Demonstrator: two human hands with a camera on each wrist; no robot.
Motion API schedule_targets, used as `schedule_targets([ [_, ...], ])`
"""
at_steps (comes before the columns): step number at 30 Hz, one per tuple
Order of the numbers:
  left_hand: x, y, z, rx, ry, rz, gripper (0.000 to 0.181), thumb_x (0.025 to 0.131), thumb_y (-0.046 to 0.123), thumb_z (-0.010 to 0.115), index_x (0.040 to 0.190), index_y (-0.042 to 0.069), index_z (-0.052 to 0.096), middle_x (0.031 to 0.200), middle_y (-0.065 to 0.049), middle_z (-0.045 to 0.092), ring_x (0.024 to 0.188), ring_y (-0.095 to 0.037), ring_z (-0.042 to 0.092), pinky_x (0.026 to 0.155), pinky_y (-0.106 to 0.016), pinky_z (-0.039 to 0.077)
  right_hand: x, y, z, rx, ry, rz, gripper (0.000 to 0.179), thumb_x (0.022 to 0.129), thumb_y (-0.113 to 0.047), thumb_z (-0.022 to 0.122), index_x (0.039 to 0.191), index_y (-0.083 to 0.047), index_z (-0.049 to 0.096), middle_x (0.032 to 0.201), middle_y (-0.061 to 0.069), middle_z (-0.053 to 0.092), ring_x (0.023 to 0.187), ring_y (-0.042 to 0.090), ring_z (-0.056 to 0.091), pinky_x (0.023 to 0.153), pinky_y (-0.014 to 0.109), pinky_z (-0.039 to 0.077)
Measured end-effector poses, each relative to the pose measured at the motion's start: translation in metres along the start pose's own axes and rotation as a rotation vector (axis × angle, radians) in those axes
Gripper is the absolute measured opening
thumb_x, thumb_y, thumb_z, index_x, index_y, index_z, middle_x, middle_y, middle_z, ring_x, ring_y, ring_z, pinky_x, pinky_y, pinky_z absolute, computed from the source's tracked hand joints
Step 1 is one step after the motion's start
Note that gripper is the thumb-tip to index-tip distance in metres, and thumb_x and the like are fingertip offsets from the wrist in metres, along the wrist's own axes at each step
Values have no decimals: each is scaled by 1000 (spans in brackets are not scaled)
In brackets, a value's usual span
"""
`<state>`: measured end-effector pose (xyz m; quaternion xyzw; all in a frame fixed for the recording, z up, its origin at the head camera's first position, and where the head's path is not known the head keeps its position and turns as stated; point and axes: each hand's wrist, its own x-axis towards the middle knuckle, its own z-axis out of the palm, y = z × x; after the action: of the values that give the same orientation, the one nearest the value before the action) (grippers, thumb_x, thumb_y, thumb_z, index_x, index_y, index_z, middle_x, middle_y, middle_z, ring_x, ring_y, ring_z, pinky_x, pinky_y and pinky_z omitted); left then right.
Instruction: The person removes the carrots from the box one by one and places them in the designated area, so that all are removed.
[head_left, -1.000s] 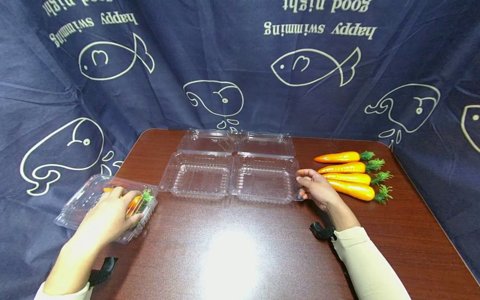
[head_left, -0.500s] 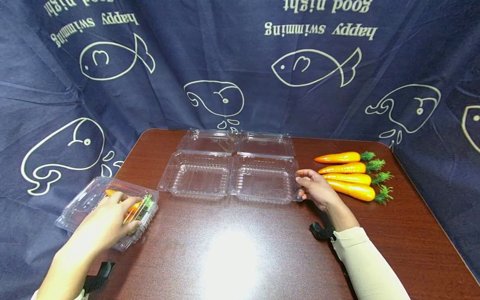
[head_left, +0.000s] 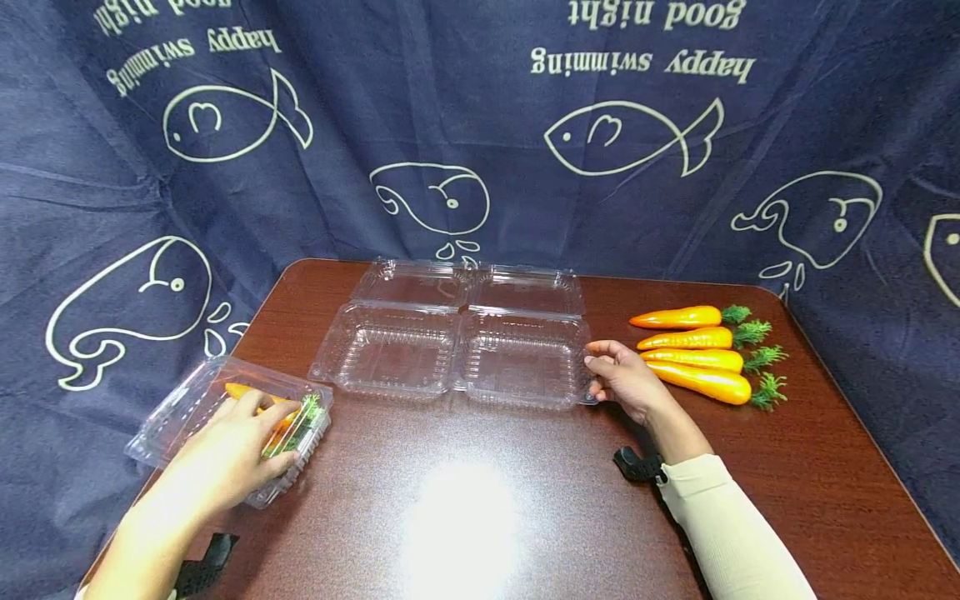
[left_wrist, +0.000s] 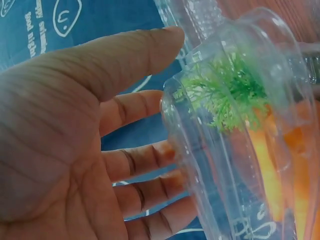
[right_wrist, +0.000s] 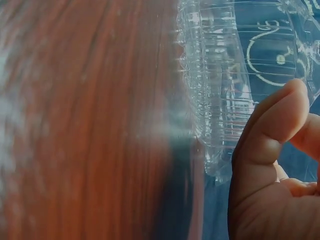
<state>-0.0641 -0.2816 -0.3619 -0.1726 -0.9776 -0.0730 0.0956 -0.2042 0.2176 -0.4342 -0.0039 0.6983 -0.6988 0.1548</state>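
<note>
My left hand [head_left: 228,450] lies over a lidded clear plastic container [head_left: 183,404] at the table's left edge. Orange carrots [left_wrist: 267,170] with green tops show through its lid. In the left wrist view the fingers are spread and nearly straight, their tips at the lid, the thumb near one corner. My right hand [head_left: 633,383] grips the right rim of an open clear container [head_left: 517,362], thumb and fingertips at its edge. A second open clear container [head_left: 401,362] sits against it on the left. Both have lids folded back.
Several carrots [head_left: 693,337] with green leafy tops lie in a row on the right of the brown table [head_left: 600,517], beyond my right hand. Behind the table hangs a blue curtain [head_left: 480,100] with fish drawings. A bright glare [head_left: 461,525] covers the front middle.
The lidded container has slid right and slightly nearer together with my left hand. Both open containers have shifted a little left along with my right hand. The loose carrots stay put.
</note>
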Motion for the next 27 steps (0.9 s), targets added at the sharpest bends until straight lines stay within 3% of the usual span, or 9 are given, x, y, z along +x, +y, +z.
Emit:
schedule_targets([
  [10, 2, 13, 3, -24, 20, 88, 57, 69, 27, 89, 119, 8, 68, 101, -9, 59, 89, -34, 57, 75, -54, 48, 4, 2, 9, -8, -1, -24, 40, 101, -3, 49, 134, 11, 32, 92, 7, 53, 62, 9, 57, 56, 21, 50],
  [16, 4, 19, 5, -19, 40, 121, 56, 69, 30, 89, 117, 10, 70, 106, -10, 61, 97, -36, 57, 81, -55, 48, 5, 3, 14, -50, 5, -45, 42, 101, -5, 51, 135, 12, 34, 100, 5, 53, 81, 10, 58, 67, 25, 52],
  [21, 4, 23, 6, -33, 43, 141, 63, 65, 33, 91, 119, 10, 69, 109, -10, 60, 99, -36, 58, 80, -56, 48, 7, 4, 16, -75, -6, -43, 44, 102, -7, 51, 137, 12, 33, 114, 15, 53, 101, 17, 62, 76, 27, 52],
  [27, 3, 29, 10, -83, 24, 138, 65, 66, 33, 91, 122, 10, 68, 117, -12, 60, 106, -38, 58, 85, -57, 47, 10, 4, 22, -100, -20, -36, 43, 101, -9, 52, 136, 11, 35, 119, 19, 53, 107, 23, 62, 79, 30, 52],
])
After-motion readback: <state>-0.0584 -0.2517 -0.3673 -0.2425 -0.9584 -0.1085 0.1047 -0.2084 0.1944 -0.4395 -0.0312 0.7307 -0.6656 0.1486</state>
